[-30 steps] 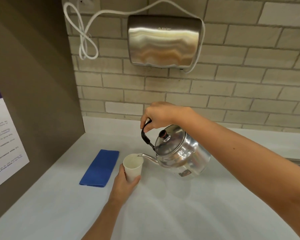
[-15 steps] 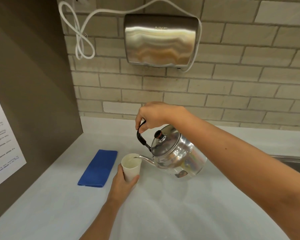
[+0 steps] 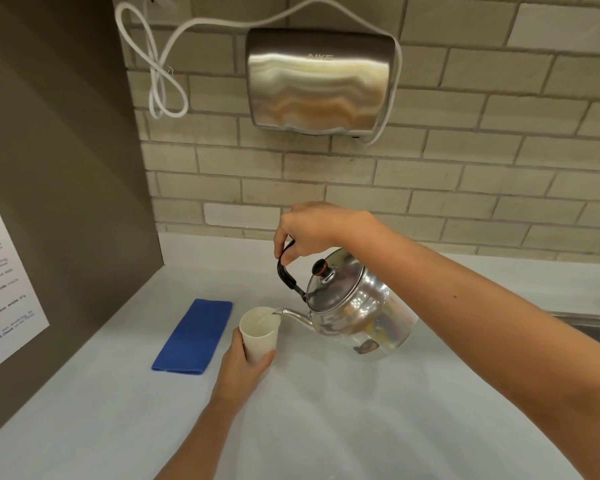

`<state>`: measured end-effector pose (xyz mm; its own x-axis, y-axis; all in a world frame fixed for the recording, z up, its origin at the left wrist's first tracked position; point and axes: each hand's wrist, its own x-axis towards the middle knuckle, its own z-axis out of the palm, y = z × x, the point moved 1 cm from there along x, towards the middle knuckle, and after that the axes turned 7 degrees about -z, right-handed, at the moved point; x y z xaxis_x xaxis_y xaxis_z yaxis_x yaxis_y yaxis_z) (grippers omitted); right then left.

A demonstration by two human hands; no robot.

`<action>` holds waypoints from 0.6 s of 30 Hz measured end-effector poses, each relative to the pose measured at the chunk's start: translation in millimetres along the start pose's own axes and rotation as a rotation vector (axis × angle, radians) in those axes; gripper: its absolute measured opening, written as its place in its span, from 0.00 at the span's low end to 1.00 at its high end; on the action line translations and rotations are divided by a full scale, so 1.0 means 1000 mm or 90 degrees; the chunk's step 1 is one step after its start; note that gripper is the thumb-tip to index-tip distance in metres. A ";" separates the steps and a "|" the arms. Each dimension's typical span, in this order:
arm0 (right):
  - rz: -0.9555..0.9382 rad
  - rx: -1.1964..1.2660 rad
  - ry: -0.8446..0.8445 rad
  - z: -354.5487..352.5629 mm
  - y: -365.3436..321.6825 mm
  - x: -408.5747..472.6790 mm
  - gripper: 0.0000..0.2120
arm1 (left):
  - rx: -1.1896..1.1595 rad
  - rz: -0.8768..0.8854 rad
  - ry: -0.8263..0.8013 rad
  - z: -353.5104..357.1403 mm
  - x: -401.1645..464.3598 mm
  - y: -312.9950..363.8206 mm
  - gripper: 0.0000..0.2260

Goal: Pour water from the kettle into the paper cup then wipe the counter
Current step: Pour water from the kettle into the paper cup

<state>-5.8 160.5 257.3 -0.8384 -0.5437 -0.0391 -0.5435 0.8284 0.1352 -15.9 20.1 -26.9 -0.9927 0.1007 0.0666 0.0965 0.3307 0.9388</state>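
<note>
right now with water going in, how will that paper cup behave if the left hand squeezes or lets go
The paper cup looks thin-walled, so a firm squeeze from the left hand would probably dent it and push water out. It is tall for its narrow base and likely light, so let go, a nudge from the kettle spout at its rim could tip it.

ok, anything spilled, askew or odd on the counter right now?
Nothing stands out. The kettle is tilted with its spout over the paper cup; no water shows on the counter, and the blue cloth lies folded flat beside the cup.
</note>
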 end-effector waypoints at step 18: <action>-0.002 -0.012 0.008 -0.007 0.000 -0.006 0.08 | 0.011 0.009 0.005 0.001 0.001 -0.002 0.34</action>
<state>-1.0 162.8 264.0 -0.8360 -0.5480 -0.0276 -0.5451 0.8240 0.1545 -17.2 20.3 -29.2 -0.9917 0.0982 0.0829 0.1120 0.3451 0.9319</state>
